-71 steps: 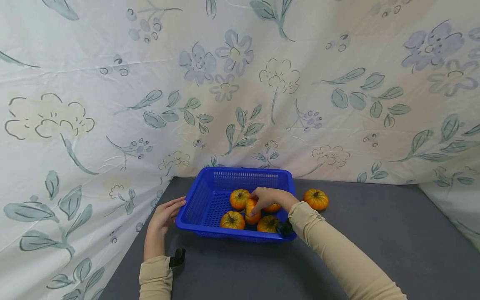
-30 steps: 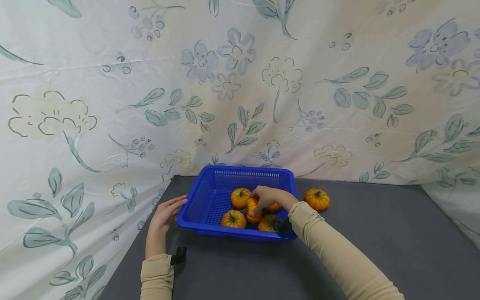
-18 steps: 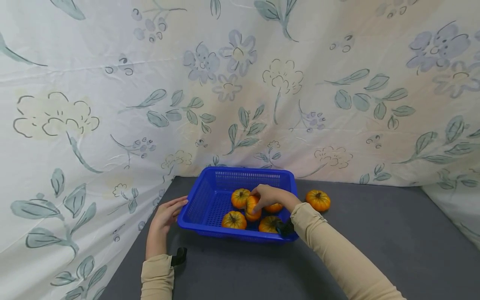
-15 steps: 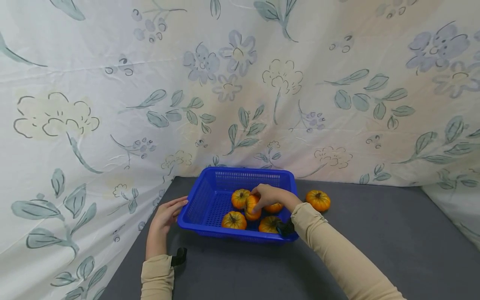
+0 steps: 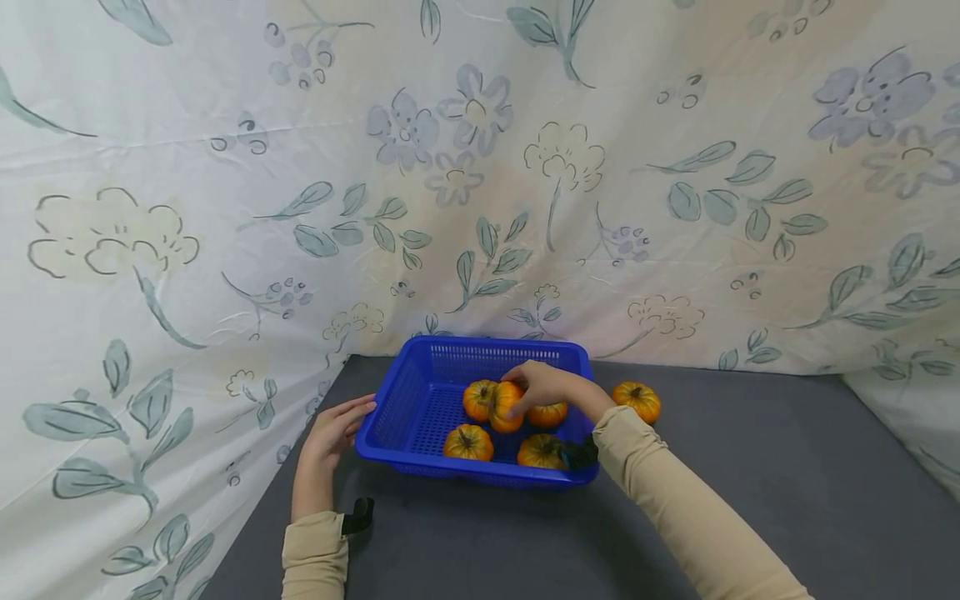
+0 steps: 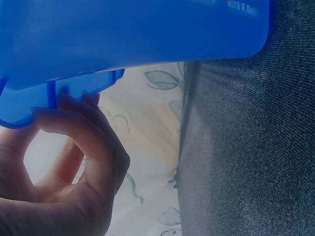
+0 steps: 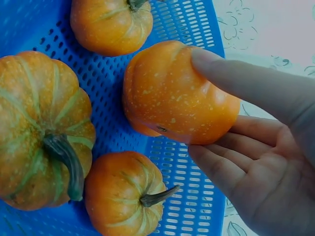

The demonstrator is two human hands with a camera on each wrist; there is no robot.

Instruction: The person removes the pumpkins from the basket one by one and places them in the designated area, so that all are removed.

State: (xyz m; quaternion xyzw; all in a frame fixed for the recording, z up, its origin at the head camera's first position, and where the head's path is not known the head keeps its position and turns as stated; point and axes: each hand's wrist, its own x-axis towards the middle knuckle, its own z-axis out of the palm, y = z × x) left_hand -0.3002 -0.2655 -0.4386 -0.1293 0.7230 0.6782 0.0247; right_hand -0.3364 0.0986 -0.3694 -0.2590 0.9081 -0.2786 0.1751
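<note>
A small orange pumpkin (image 5: 507, 407) is in my right hand (image 5: 542, 385), over the right half of a blue plastic basket (image 5: 390, 457). In the right wrist view the thumb (image 7: 206, 64) presses one side of this pumpkin and the fingers lie against the other; it is tipped sideways. More small pumpkins sit around it in the basket: one behind (image 5: 478, 400), one at front left (image 5: 468, 442), one at front right (image 5: 540, 452) and one partly under my hand (image 5: 547, 415). My left hand (image 5: 333, 432) grips the basket's left rim, its fingers bent there in the left wrist view.
Another pumpkin (image 5: 637, 402) lies on the dark grey table (image 5: 480, 542), right of the basket and partly behind my right sleeve. A floral cloth (image 5: 480, 250) hangs right behind the basket. Wrist cameras sit on both arms.
My right hand has raised the pumpkin slightly and moved it toward the back of the basket, uncovering more of the front right pumpkin. My left hand stays at the rim.
</note>
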